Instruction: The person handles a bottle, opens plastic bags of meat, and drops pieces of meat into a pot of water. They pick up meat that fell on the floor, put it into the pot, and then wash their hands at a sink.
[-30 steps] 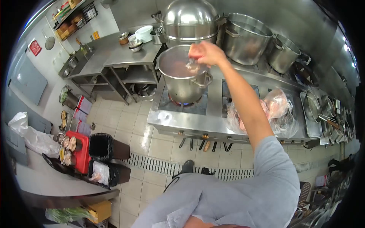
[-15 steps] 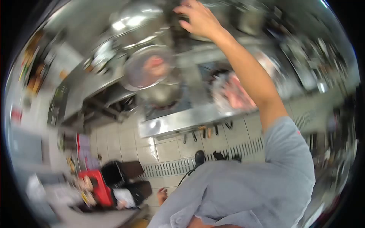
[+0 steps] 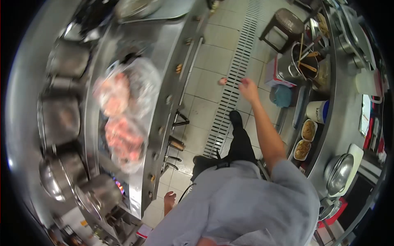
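Note:
My right hand (image 3: 248, 90) hangs over the floor drain (image 3: 234, 78), arm stretched forward. Its slightly blurred fingers are loosely curled, and nothing shows in them. Low at my side is my left hand (image 3: 169, 199), part of it hidden by my grey shirt; its fingers look loose and apart, holding nothing. Neither hand touches anything I can see. A small pinkish piece (image 3: 223, 81) lies on the tiles beside the drain, left of my right hand. On the steel stove counter (image 3: 160, 61) to my left rest clear plastic bags of pink raw meat (image 3: 125, 139).
Several pots, including a steel pot (image 3: 98, 192), line the stove's far side. A burner flame (image 3: 119, 185) shows nearby. Knife handles (image 3: 176, 143) stick out from the stove's front. A brown stool (image 3: 288, 21) stands ahead. To the right are food trays (image 3: 303, 149) and metal bowls (image 3: 340, 174).
The view has swung round to the right, so the stove now lies on my left. My right hand has come away from above the pots and dropped over the floor.

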Demonstrator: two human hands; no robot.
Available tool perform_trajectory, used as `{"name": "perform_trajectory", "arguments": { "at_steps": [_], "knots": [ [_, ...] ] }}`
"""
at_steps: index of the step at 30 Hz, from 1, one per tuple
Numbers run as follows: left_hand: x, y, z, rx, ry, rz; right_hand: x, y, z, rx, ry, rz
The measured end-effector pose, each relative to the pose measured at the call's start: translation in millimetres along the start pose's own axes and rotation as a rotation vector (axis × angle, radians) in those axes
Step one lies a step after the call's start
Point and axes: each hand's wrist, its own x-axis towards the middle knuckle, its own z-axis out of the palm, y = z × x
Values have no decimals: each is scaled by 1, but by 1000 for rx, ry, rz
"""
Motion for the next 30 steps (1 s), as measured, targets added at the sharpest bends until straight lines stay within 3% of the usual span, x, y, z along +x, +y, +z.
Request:
{"name": "perform_trajectory", "arguments": {
  "at_steps": [3, 5, 6, 7, 8, 11, 13, 15, 19, 21, 23, 25, 27, 30],
  "knots": [
    [18, 54, 15, 261, -108, -133, -6, 126, -11, -193, -90, 352],
    [-14, 109, 32, 500, -136, -173, -10, 186, -5, -194, -182, 496],
    [2, 58, 19, 386, -285, -85, -9, 217, 9, -275, -251, 553],
    [-12, 56, 13, 654, -380, 83, -4, 246, 22, -358, -318, 607],
    [-22, 63, 14, 735, -429, 96, 6, 270, 39, -349, -323, 628],
    [-29, 86, 31, 696, -382, -248, 37, 329, 108, -469, -478, 587],
    [-18, 110, 47, 690, -333, -376, 71, 364, 164, -491, -517, 514],
    [-6, 131, 60, 696, -297, -459, 113, 401, 233, -545, -549, 462],
    [27, 169, 77, 691, -245, -571, 175, 450, 348, -614, -347, 202],
    [41, 182, 82, 675, -218, -596, 189, 486, 391, -731, -357, 152],
    [45, 188, 82, 651, -199, -606, 190, 498, 418, -831, -363, 73],
    [38, 183, 79, 615, -200, -596, 181, 495, 405, -699, -399, 209],
    [19, 163, 85, 552, -215, -568, 155, 508, 391, -836, -538, 134],
    [-27, 113, 103, 430, -233, -521, 124, 411, 315, -704, -577, 314]
  ]
}}
